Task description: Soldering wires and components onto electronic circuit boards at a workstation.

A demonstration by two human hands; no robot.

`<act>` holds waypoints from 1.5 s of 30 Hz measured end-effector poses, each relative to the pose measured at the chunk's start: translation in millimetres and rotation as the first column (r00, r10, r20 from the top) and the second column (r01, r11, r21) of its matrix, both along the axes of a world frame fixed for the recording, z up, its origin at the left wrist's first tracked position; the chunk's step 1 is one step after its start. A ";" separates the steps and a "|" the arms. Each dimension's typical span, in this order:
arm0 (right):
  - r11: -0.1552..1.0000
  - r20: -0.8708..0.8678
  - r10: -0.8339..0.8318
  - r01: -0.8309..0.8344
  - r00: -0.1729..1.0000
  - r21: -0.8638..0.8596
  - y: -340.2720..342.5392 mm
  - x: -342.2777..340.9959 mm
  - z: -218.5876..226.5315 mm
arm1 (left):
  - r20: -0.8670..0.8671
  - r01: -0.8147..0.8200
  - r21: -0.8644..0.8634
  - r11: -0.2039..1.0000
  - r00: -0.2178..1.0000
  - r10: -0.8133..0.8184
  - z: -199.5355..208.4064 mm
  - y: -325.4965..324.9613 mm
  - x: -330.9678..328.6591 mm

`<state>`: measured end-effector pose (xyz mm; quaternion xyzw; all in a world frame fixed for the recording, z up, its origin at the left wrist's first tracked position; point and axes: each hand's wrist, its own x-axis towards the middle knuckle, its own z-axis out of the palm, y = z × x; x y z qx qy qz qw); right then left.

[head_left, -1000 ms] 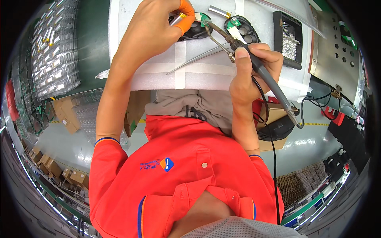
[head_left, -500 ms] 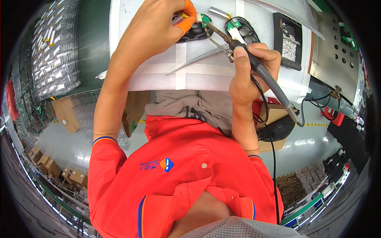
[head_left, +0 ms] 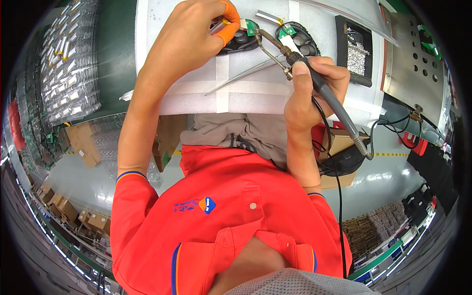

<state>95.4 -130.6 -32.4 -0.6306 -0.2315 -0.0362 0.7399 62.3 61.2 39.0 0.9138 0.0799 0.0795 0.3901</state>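
My left hand (head_left: 194, 34), with orange finger cots on thumb and forefinger, pinches a small silver battery cell (head_left: 220, 25) with a yellow taped end. Beneath it lies an oval black housing (head_left: 241, 43) holding a green circuit board (head_left: 251, 27). In my right hand (head_left: 314, 96) is a grey-handled soldering iron (head_left: 328, 93), with a thin metal side tube. Its tip reaches the board's right edge; exact contact is too small to tell. A second black housing (head_left: 309, 48) sits to the right, with another silver cell (head_left: 268, 17) beside it. Metal tweezers (head_left: 241, 75) lie in front.
A black tray (head_left: 359, 54) of silvery solder scraps stands at the right, near a perforated metal box (head_left: 418, 59). Clear plastic trays (head_left: 73, 64) with cells are stacked left. The iron's black cable (head_left: 339, 206) hangs past the table's front edge.
The left hand and the housing under it sit slightly further left. The iron's tip shows a little lower and to the right. Both grips stay the same.
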 end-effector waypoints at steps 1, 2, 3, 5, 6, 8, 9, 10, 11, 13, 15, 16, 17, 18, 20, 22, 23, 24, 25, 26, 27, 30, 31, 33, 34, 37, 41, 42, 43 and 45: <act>1.000 0.000 -0.017 0.017 1.000 -0.008 0.0 0.9 -0.2 | -0.015 0.000 -0.003 1.000 1.000 0.000 0.2 0.3 1.7; 0.999 0.002 -0.030 0.030 1.000 -0.012 0.8 1.1 0.2 | -0.010 -0.001 0.003 1.000 1.000 0.001 -0.3 1.7 2.3; 1.000 0.008 -0.030 0.030 1.000 -0.005 1.4 1.8 1.4 | 0.004 -0.010 -0.025 1.000 1.000 0.010 -2.9 3.8 3.2; 0.999 -0.004 -0.040 0.040 0.999 0.037 2.6 2.8 7.9 | 0.034 -0.020 -0.039 0.999 0.999 0.021 -12.7 11.4 1.1; 0.999 -0.001 -0.051 0.051 0.999 0.004 2.9 1.3 12.6 | 0.050 -0.030 -0.053 0.998 0.998 0.032 -21.0 22.7 -7.6; 0.991 0.097 -0.136 0.135 0.986 0.013 -1.9 7.0 10.8 | 0.079 -0.100 -0.152 0.983 0.990 0.113 -41.9 42.8 -13.1; 0.986 0.097 -0.164 0.166 0.982 -0.011 -11.8 11.5 9.3 | -0.013 -0.165 -0.257 0.952 0.986 0.167 -45.7 50.6 -10.0; 0.984 0.115 -0.179 0.177 0.977 0.026 -24.2 5.5 21.3 | -0.067 -0.239 -0.310 0.920 0.971 0.230 -20.6 56.6 -19.9; 0.973 0.102 -0.232 0.233 0.967 0.000 -27.6 6.2 20.5 | -0.114 -0.302 -0.264 0.916 0.953 0.282 -13.9 72.1 -20.3; 0.959 0.093 -0.285 0.284 0.954 0.021 -44.8 13.5 10.9 | -0.176 -0.429 -0.217 0.877 0.901 0.397 -6.8 101.7 -6.4; 0.934 0.078 -0.355 0.351 0.932 0.064 -60.3 21.4 5.9 | -0.170 -0.448 -0.193 0.873 0.891 0.420 -8.8 142.8 18.7; 0.916 0.080 -0.399 0.393 0.913 0.078 -67.7 26.2 6.2 | -0.146 -0.471 -0.211 0.857 0.882 0.449 -1.0 155.3 36.1; 0.901 0.087 -0.430 0.421 0.899 0.101 -69.7 31.0 10.6 | -0.061 -0.506 -0.302 0.808 0.856 0.514 -5.7 182.4 50.1; 0.901 0.104 -0.431 0.419 0.897 0.115 -77.9 38.3 5.5 | 0.012 -0.518 -0.400 0.756 0.822 0.569 -17.1 210.3 67.1; 0.880 0.151 -0.473 0.460 0.868 0.116 -89.4 52.3 -1.5 | 0.077 -0.732 -0.102 0.674 0.669 0.739 -24.7 236.2 109.6; 0.861 0.102 -0.502 0.486 0.859 0.146 -91.8 61.0 -3.7 | 0.245 -0.709 0.147 0.689 0.701 0.669 -37.5 253.3 154.6; 0.847 0.057 -0.521 0.507 0.852 0.163 -95.0 62.7 -4.7 | 0.379 -0.678 0.377 0.631 0.735 0.562 -44.2 257.5 177.5; 0.843 0.066 -0.530 0.517 0.845 0.151 -97.4 65.3 -5.1 | 0.312 -0.591 0.426 0.686 0.807 0.501 -44.7 259.7 203.9; 0.832 0.059 -0.546 0.534 0.835 0.150 -99.2 65.8 -5.1 | 0.238 -0.494 0.466 0.734 0.869 0.434 -45.6 260.9 230.0; 0.833 0.066 -0.543 0.527 0.837 0.165 -98.6 67.3 -5.9 | 0.234 -0.479 0.472 0.740 0.877 0.419 -52.5 268.8 257.8; 0.838 0.073 -0.533 0.514 0.843 0.184 -96.5 69.6 -6.9 | 0.494 -0.447 0.700 0.556 0.866 0.075 -59.1 280.9 282.0; 0.806 0.034 -0.585 0.575 0.810 0.142 -95.7 70.5 -10.9 | 0.572 -0.476 0.818 0.323 0.728 -0.378 -71.0 289.9 323.3; 0.818 0.002 -0.563 0.557 0.826 0.143 -98.0 69.0 -11.4 | 0.577 -0.479 0.815 0.324 0.715 -0.394 -72.5 294.6 329.6; 0.827 -0.009 -0.545 0.539 0.838 0.161 -103.0 70.2 -13.0 | 0.589 -0.487 0.808 0.333 0.690 -0.421 -74.8 297.8 342.5; 0.820 -0.005 -0.559 0.553 0.829 0.149 -103.0 71.2 -12.1 | 0.594 -0.491 0.804 0.335 0.681 -0.429 -74.8 300.4 346.0; 0.799 -0.022 -0.583 0.578 0.812 0.166 -99.4 67.2 -3.0 | 0.599 -0.513 0.801 0.310 0.677 -0.427 -70.7 310.2 347.7; 0.820 0.000 -0.558 0.552 0.830 0.154 -101.7 72.3 -18.1 | 0.605 -0.545 0.796 0.262 0.706 -0.367 -65.5 286.6 321.6; 0.808 -0.035 -0.565 0.562 0.824 0.175 -96.8 71.9 -12.4 | 0.506 -0.395 0.768 0.503 0.857 -0.099 -46.5 252.0 295.3; 0.805 -0.071 -0.558 0.561 0.826 0.195 -91.4 70.3 -7.2 | 0.297 -0.307 0.624 0.719 0.944 0.146 -23.9 222.0 264.6; 0.787 -0.056 -0.584 0.582 0.810 0.204 -92.0 71.1 -6.7 | 0.220 -0.219 0.615 0.757 0.970 0.102 14.0 187.8 202.4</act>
